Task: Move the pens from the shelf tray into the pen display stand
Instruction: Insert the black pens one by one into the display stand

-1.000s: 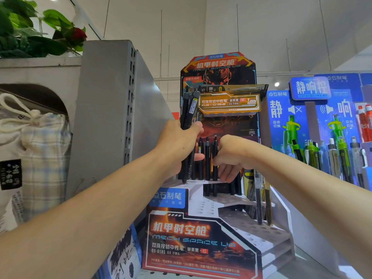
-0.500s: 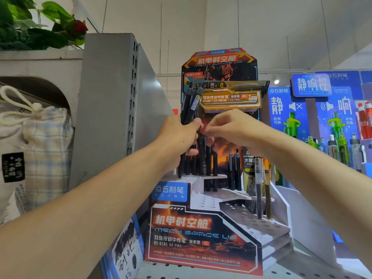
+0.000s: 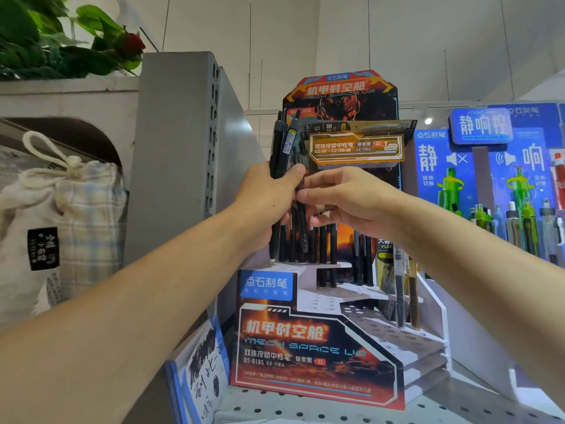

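So my left hand (image 3: 269, 194) is wrapped around a bunch of black pens (image 3: 286, 148), fingers curled tight, with the clicker ends fanning out above my fist and the tips poking out below, just over the top step of the pen display stand (image 3: 312, 347). I hold the bundle high and close to the stand on purpose: that way each pen has only a short trip down into a hole.

My right hand (image 3: 345, 200) is up against the bundle, thumb and fingertips closing on a single pen to tease it out of the pack. I cannot tell whether the pinch has it fully free or is only starting to draw it, since my own fingers cover the contact.

The stand is stepped, white perforated tiers rising toward the back. Several black pens (image 3: 327, 255) already stand upright in the upper tiers, while the lower tiers (image 3: 382, 328) show many open holes, so I judge the job well short of done. A few other pens (image 3: 403, 289) stand at the right side of the stand.

The shelf tray is not in sight here. Beside the stand on the right is a blue display (image 3: 477, 154) with green and grey pens, which I leave alone.
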Tool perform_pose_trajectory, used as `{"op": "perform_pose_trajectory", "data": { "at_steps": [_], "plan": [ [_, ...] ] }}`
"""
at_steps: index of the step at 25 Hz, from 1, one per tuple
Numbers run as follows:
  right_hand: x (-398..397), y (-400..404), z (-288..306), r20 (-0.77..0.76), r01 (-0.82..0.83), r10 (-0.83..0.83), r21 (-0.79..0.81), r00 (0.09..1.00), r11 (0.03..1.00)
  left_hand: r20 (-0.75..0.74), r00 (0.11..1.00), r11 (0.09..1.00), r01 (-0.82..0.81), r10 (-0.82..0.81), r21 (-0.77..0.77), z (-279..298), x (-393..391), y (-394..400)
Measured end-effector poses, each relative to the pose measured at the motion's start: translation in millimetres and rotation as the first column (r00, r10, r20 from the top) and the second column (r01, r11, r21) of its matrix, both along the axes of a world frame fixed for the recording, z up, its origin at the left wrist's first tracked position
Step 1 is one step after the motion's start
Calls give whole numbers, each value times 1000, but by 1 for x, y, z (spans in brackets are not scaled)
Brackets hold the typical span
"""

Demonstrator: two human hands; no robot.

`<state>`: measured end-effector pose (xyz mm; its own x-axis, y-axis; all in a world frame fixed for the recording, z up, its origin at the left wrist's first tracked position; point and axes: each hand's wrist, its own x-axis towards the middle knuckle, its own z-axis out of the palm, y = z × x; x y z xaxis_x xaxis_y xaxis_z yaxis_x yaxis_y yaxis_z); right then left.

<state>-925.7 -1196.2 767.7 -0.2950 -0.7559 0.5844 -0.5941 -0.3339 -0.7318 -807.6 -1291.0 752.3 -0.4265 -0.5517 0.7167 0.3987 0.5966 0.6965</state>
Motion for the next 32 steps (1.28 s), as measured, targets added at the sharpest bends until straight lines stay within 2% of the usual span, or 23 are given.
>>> {"op": "perform_pose_trajectory", "data": {
  "at_steps": [5,11,23,26,32],
  "plan": [
    [1,-17,-3,-102,258,-269,-105,958,960,-29,997,991,-77,74,-110,0,2,0],
    [-2,-36,-8,-182,362,-379,-121,907,924,-110,994,989,-38,22,-140,1,5,-7],
    [-2,-56,-17,-215,361,-342,55,915,931,-103,994,996,-41,33,-76,3,7,-9],
    [3,-61,-22,-244,408,-365,157,898,899,-92,996,998,-15,10,-55,2,6,-7],
    [11,-56,-17,-270,460,-396,239,878,855,-48,998,998,32,-30,50,1,9,-5]
  ]
}}
